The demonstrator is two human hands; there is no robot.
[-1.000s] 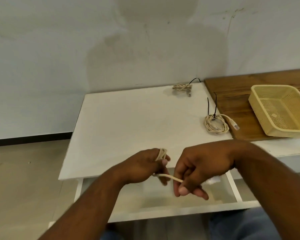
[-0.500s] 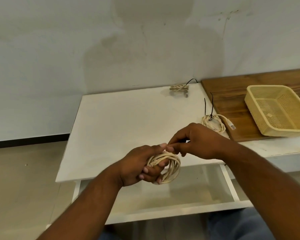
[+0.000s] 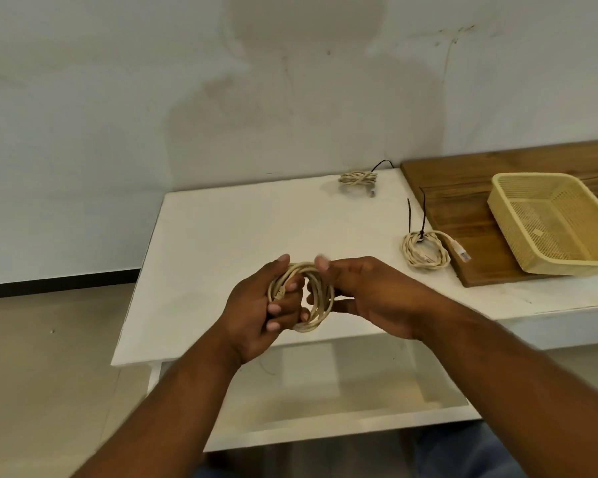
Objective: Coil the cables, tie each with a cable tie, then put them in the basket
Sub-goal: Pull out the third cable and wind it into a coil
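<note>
**Holding the beige coil [image 3: 320, 298] in both hands above the table's front edge**

We hold the cable wound into a loose ring of several turns, lifted clear of the white table [image 3: 239, 229] just over its front edge. One plug end lies against the turns on the ring's left side. Our left hand [image 3: 256, 315] grips that side, its fingers curled through the middle of the ring and the thumb lying over the top. Our right hand [image 3: 370, 294] grasps the right side, with the thumb pressed on the top turns and the fingers curled underneath. The two thumbs nearly meet above the ring.

Farther out, a second coil [image 3: 425, 251] lies flat at the table's right edge. Its plug [image 3: 461, 251] rests on the wooden board [image 3: 463, 208] beside it, and two black cable ties [image 3: 423, 215] stand up from its far side. A third coil [image 3: 358, 178], pinched into a bundle, lies near the table's back right corner, a thin black tail [image 3: 382, 162] arching up from it.

The yellow mesh basket [image 3: 504, 219] sits on the wooden board, well apart from our hands. Below the table's front edge a white drawer [image 3: 325, 391] stands pulled out.
</note>
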